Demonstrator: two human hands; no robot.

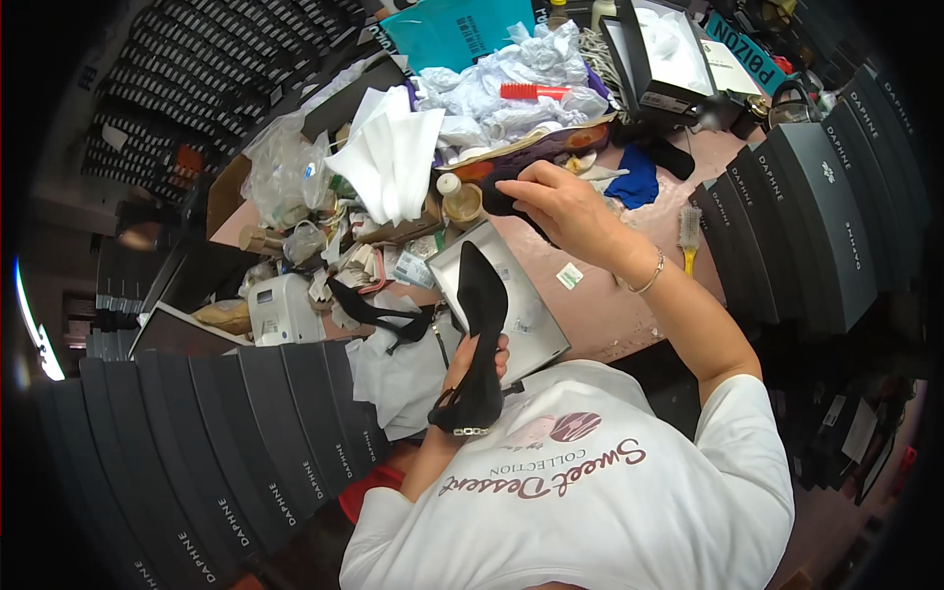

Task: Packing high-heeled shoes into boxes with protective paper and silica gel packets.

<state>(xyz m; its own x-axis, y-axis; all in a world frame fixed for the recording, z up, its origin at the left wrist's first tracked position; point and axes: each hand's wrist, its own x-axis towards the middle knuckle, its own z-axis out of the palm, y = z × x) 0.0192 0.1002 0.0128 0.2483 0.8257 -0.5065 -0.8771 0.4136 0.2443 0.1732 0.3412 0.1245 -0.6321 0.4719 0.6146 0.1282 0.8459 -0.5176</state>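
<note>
My left hand (pixel 459 366) is closed round a black pointed high-heeled shoe (pixel 483 295), held upright in front of my shirt with its toe pointing away from me. A pale, shiny trim shows at its near end. My right hand (pixel 570 208) reaches over the table, fingers pinched on a small dark, soft-looking piece (pixel 500 195); its exact kind is hard to make out. The matching black heeled shoe (pixel 379 317) lies on white tissue paper (pixel 391 379) to the left. Behind the held shoe is an open pale-lined shoe box (pixel 539 329).
Stacks of dark shoe boxes stand left (pixel 236 433) and right (pixel 796 226). Across the table are a tissue-filled basket (pixel 531 143) with a red brush (pixel 531 91), a lidded jar (pixel 460 200), a blue cloth (pixel 634 179), a yellow-handled brush (pixel 689 236) and a small white machine (pixel 283 310).
</note>
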